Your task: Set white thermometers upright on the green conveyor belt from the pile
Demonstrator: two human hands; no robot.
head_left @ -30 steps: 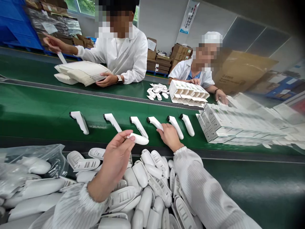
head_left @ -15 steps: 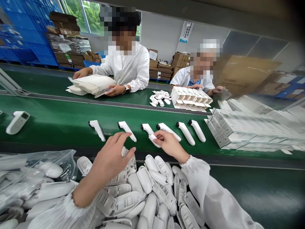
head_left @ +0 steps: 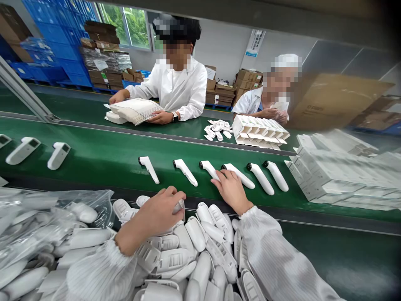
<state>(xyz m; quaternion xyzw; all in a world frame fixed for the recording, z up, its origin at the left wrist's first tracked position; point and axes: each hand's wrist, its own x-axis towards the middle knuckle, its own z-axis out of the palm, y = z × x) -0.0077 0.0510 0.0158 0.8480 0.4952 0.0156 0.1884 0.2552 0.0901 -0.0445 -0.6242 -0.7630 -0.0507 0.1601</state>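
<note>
White infrared thermometers with black tips lie in a row across the green belt. My right hand (head_left: 233, 190) has its fingers closed over the handle end of one thermometer (head_left: 208, 168), hiding its lower part. Just right of it another thermometer (head_left: 241, 177) passes partly behind my fingers. Below and to the left, my left hand (head_left: 153, 215) reaches over a heap of white plastic handle covers (head_left: 194, 234). Its fingers curl round one white handle cover (head_left: 179, 206), of which only a small part shows.
Thermometers with small screens (head_left: 58, 155) lie at the belt's left. A clear plastic bag (head_left: 103, 205) of covers is beside the heap. Stacked white boxes (head_left: 338, 179) stand at right. Across the belt, one person holds flat cartons (head_left: 134, 109); another sits behind open boxes (head_left: 260, 129).
My left hand has lowered into the heap and closed on a cover. My right fingers have shifted from the loose-looking cover onto the thermometer's handle. The view has swung left.
</note>
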